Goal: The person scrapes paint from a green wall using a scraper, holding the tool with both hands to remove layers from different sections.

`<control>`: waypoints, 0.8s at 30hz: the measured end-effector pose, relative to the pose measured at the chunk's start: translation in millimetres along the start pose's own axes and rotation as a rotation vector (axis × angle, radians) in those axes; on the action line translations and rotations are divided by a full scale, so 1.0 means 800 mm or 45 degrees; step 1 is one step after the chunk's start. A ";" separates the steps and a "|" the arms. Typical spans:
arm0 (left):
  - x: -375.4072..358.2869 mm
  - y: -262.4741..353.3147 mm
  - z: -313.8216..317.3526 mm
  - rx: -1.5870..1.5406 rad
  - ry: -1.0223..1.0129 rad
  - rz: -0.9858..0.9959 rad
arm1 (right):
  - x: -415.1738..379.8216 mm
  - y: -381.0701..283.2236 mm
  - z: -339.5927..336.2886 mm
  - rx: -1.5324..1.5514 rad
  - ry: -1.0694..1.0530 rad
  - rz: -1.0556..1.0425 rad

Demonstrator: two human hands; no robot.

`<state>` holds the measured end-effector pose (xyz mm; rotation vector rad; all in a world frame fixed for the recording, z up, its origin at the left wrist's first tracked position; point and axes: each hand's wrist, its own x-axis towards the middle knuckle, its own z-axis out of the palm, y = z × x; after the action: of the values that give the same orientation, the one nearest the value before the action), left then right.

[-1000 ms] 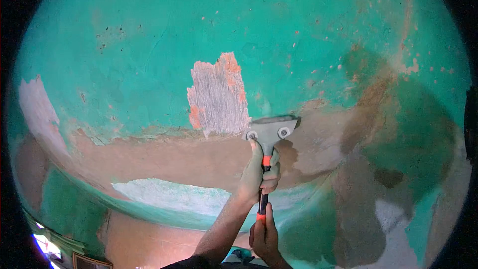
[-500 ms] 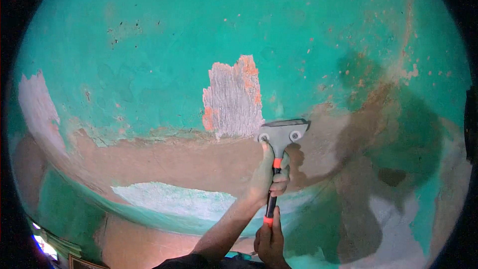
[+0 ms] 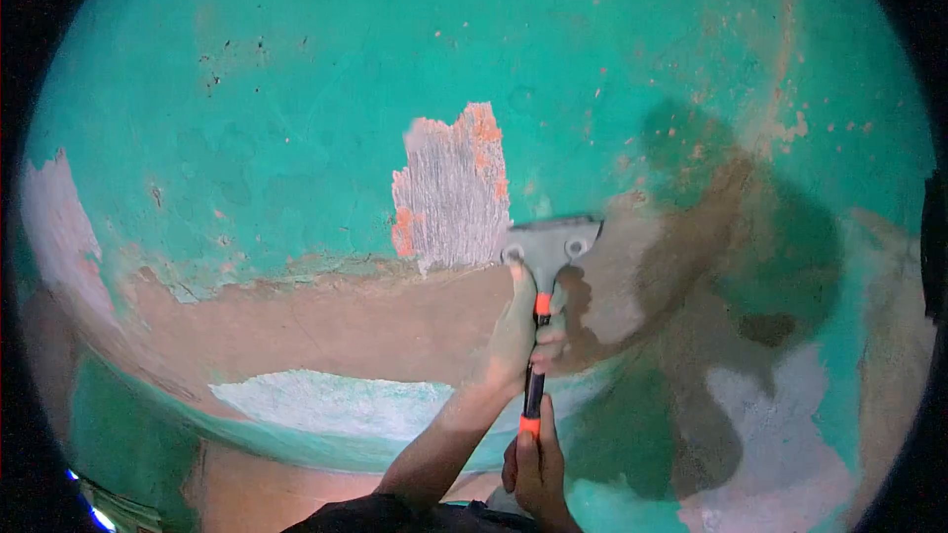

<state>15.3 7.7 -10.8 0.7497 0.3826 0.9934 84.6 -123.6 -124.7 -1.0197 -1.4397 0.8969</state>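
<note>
My left hand (image 3: 515, 341) is closed around the upper part of a long-handled wall scraper (image 3: 553, 239), its thumb reaching up to the grey head. Lower down, my right hand (image 3: 533, 474) grips the orange-ringed end of the black handle. The wide scraper blade lies against the wall, or very close to it, along the border of green paint and brown plaster. Just to the upper left is a ragged scraped patch (image 3: 454, 192), whitish grey with orange spots.
Green paint covers most of the curved-looking wall (image 3: 326, 109). A band of brown plaster (image 3: 326, 326) crosses it, with a pale patch (image 3: 336, 403) below. Another scraped strip (image 3: 64, 217) is at far left. Shadows fall on the right side.
The scraper and both hands have moved slightly up along the wall. The whole view has also shifted a little, so the wall marks sit further left.
</note>
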 end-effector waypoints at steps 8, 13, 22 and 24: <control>-0.007 0.004 0.005 -0.016 -0.003 -0.047 | -0.009 0.008 -0.004 0.029 0.062 0.075; -0.006 0.012 0.013 -0.030 -0.058 0.011 | -0.014 -0.012 -0.002 0.297 0.051 0.123; 0.000 0.019 0.012 -0.047 -0.079 0.017 | 0.016 -0.048 -0.008 0.328 0.001 0.222; -0.004 0.016 0.010 -0.033 -0.036 -0.021 | -0.004 0.013 -0.010 -0.795 0.187 -0.452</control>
<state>10.7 5.8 4.1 0.7357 0.3504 0.9694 93.4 -123.0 -134.7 -1.1931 -1.7451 0.1014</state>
